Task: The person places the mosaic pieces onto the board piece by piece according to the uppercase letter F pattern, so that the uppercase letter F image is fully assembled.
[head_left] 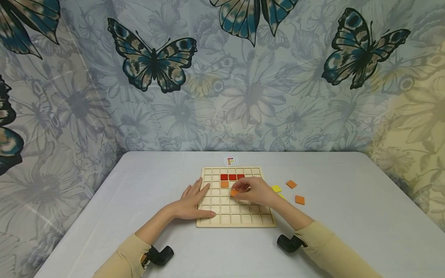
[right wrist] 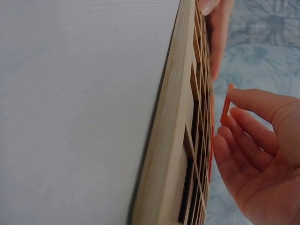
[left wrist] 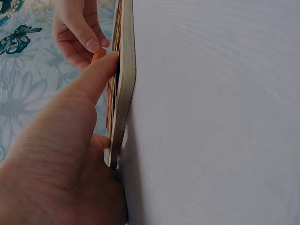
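Note:
A wooden grid board [head_left: 219,221] lies on the table, with a row of red square tiles [head_left: 232,177] set in its upper cells. One orange tile [head_left: 224,184] sits below the leftmost red one. My right hand [head_left: 255,191] pinches another orange tile [right wrist: 226,104] between thumb and fingertips, just over the board's middle cells. My left hand [head_left: 190,202] rests on the board's left edge, fingers spread and thumb [left wrist: 101,70] lying over the near-left part of the frame.
Loose orange tiles [head_left: 299,200] and yellow tiles [head_left: 276,189] lie on the table right of the board, some partly hidden by my right arm. A small printed pattern card [head_left: 231,161] lies behind the board's far edge. A butterfly-print cloth [head_left: 243,96] hangs behind the table.

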`<action>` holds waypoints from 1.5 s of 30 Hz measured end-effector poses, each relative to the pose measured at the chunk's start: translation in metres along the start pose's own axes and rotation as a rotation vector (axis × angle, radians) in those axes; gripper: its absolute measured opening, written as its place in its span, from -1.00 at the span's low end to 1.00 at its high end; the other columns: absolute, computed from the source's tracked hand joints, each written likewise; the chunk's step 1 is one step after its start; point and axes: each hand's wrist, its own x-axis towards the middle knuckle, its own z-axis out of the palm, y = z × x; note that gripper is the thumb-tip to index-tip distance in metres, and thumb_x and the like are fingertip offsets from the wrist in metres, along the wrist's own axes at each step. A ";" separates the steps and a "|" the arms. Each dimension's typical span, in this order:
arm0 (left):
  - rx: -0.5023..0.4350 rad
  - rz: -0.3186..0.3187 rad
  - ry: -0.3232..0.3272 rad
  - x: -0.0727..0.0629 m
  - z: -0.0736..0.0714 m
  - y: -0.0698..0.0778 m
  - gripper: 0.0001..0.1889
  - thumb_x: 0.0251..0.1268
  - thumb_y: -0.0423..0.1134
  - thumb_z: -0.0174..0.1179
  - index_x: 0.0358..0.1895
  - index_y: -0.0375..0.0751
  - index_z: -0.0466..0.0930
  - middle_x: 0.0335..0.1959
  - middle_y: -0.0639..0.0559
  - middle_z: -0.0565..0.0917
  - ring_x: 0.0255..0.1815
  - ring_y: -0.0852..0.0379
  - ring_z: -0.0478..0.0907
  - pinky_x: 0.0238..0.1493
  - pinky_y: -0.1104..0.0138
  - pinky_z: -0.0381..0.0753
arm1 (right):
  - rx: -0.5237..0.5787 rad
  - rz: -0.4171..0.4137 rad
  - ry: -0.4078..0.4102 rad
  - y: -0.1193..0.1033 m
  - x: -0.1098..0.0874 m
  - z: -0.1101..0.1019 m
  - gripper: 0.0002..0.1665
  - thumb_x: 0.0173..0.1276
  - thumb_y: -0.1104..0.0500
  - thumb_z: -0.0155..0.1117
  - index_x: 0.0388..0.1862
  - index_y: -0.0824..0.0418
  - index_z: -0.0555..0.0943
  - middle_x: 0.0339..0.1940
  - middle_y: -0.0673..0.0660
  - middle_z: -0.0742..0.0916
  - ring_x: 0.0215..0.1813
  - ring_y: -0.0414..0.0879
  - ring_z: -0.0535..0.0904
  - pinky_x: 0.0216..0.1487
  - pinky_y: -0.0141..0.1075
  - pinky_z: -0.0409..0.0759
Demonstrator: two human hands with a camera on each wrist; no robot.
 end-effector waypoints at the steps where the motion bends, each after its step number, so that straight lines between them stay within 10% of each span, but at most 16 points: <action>1: -0.001 0.000 0.000 0.000 0.000 0.000 0.09 0.19 0.30 0.21 0.58 -0.20 -0.16 0.56 -0.27 -0.37 0.57 -0.12 -0.45 0.46 -0.05 -0.44 | -0.005 -0.005 -0.001 -0.001 0.002 0.001 -0.75 0.18 0.20 0.48 -0.14 0.15 0.72 -0.31 -0.06 0.71 -0.25 -0.18 0.59 -0.16 -0.36 0.61; 37: 0.009 0.012 0.003 0.000 0.000 -0.001 0.09 0.19 0.31 0.20 0.58 -0.21 -0.16 0.56 -0.28 -0.37 0.57 -0.11 -0.45 0.46 -0.04 -0.44 | -0.142 -0.175 -0.016 -0.010 0.026 0.019 -0.85 0.17 0.34 0.45 -0.26 0.23 0.71 -0.34 0.04 0.73 -0.28 -0.15 0.61 -0.20 -0.35 0.59; 45: 0.005 0.004 0.003 -0.001 -0.001 -0.001 0.10 0.19 0.33 0.19 0.58 -0.21 -0.17 0.56 -0.27 -0.38 0.57 -0.12 -0.45 0.46 -0.03 -0.45 | -0.062 -0.058 -0.020 -0.006 0.024 0.015 -0.84 0.22 0.27 0.42 -0.20 0.15 0.73 -0.24 -0.04 0.75 -0.16 -0.15 0.65 -0.11 -0.30 0.61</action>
